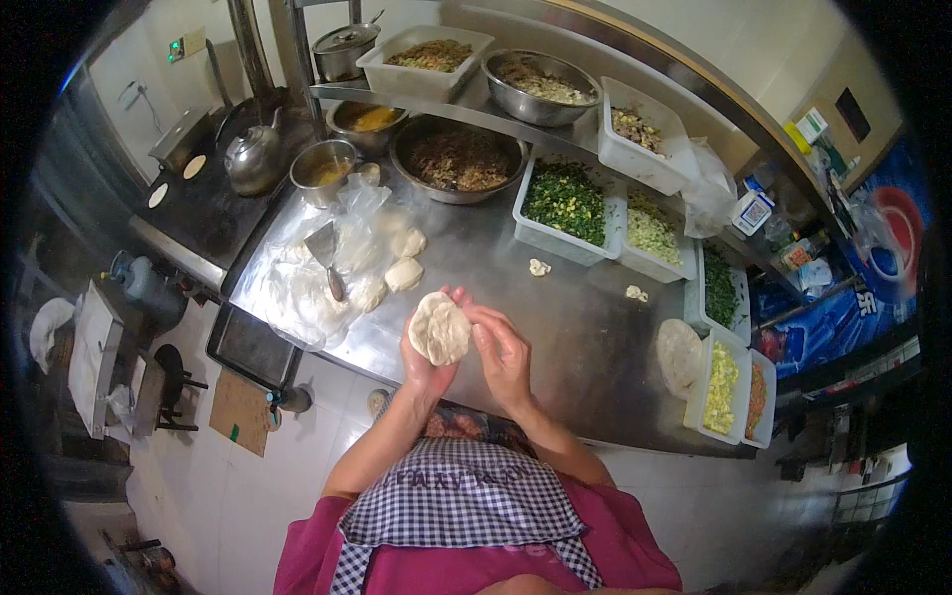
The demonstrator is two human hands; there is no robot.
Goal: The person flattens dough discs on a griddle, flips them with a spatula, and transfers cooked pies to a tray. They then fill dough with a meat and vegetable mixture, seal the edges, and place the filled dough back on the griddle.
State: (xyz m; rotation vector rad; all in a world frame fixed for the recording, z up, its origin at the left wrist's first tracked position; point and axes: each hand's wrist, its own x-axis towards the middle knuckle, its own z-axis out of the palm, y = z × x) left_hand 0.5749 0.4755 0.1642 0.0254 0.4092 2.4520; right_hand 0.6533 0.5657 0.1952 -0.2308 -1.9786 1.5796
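A flattened round of dough [439,328] rests on the palm and fingers of my left hand [428,372], above the near edge of the steel worktop [476,260]. My right hand [506,353] is at the dough's right rim, thumb and fingertips close together; whether they pinch the dough cannot be told. Several dough pieces, among them one lump [404,274], lie beyond my left hand by a plastic sheet [297,275]. On the sheet lies a scraper [324,249] with a wooden handle. Two small dough scraps, one nearer [539,268], lie farther right.
Plastic tubs of chopped greens [565,202], chopped egg [720,387] and other fillings line the right side. A wide steel bowl of dark filling [459,160] stands at the back, under a steel shelf [446,111]. At left, a kettle [253,158] stands on a griddle [216,216] with two flatbreads.
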